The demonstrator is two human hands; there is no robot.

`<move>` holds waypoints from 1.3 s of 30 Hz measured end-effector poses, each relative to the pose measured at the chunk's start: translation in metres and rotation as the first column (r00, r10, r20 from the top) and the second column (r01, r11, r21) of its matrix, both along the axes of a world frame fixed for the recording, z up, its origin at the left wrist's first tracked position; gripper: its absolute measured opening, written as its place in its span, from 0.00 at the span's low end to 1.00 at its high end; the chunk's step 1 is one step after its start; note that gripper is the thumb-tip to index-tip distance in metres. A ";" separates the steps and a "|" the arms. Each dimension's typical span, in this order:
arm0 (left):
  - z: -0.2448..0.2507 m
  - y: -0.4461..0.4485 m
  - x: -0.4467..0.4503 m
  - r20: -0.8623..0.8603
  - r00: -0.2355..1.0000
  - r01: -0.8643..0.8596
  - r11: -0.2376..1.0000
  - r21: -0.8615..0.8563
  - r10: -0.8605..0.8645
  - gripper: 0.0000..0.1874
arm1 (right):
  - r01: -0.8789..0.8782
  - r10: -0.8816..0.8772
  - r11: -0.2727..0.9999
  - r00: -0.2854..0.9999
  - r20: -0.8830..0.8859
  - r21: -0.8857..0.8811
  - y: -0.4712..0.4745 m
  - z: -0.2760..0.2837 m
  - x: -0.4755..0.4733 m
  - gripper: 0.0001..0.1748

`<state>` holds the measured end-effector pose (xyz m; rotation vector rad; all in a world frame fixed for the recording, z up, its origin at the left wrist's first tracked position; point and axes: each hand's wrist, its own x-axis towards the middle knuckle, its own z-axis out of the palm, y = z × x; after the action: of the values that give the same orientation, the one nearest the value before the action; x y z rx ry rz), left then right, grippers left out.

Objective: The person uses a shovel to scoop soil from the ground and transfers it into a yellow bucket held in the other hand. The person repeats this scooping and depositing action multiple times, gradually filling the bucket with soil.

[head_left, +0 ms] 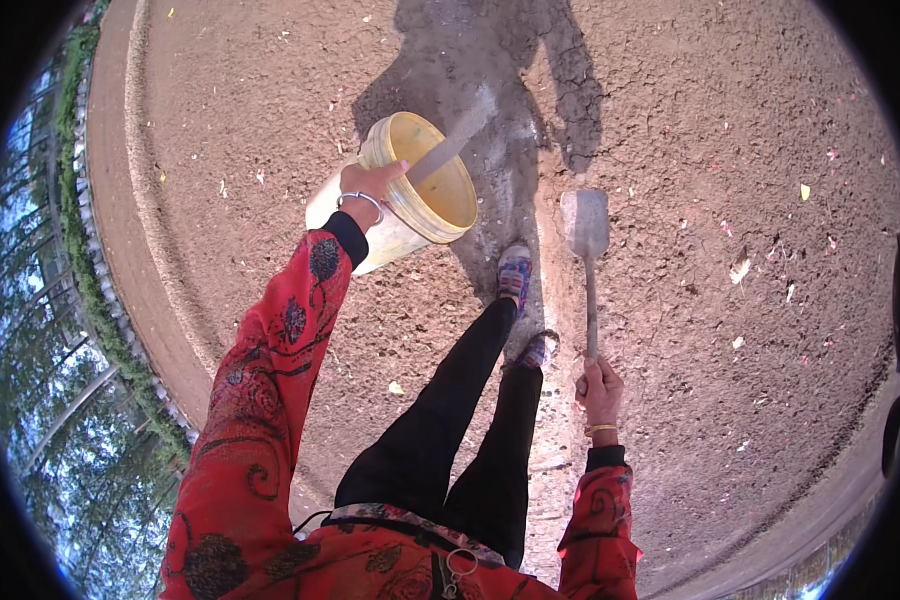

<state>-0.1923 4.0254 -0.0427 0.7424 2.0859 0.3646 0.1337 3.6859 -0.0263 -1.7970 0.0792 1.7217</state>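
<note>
My left hand (371, 187), with a silver bangle at its wrist, grips the side of a whitish-yellow plastic bucket (450, 206) near its ribbed rim. The bucket is tilted, its mouth towards the right. A grey band (454, 142) runs from inside the mouth across the rim; I cannot tell whether it is a flat object or powder. My right hand (600, 390) is closed round the handle of a small shovel (586, 221). The shovel's flat grey blade points away from me, with a thin pale coating and no heap on it.
Cracked brown soil (720, 300) with scattered petals and leaves surrounds my feet (514, 274). Pale powder (502, 157) marks the ground ahead, partly under my shadow (465, 45). A low ridge (139, 150) curves along the left, with greenery (97, 285) beyond.
</note>
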 end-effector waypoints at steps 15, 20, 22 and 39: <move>0.024 0.061 -0.019 0.167 0.976 -0.151 0.986 0.066 0.138 0.28 | 0.017 -0.017 1.000 1.000 0.000 0.006 0.009 -0.009 0.003 0.11; 0.007 0.101 0.007 0.103 0.987 -0.140 0.978 0.153 0.125 0.29 | 0.041 -0.041 0.999 0.999 0.001 0.035 0.020 -0.004 0.002 0.12; -0.010 0.096 0.009 0.081 0.989 -0.132 0.982 0.138 0.122 0.30 | 0.050 -0.050 0.998 0.999 -0.013 0.032 0.023 -0.003 0.002 0.13; 0.042 0.105 0.005 0.148 0.989 -0.018 0.992 0.128 -0.001 0.26 | 0.078 -0.079 0.996 0.997 0.003 0.036 0.027 0.009 -0.006 0.13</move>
<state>-0.1872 4.1305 -0.0005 0.7592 1.9400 0.5476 0.1277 3.7124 -0.0176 -1.7488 0.1151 1.6541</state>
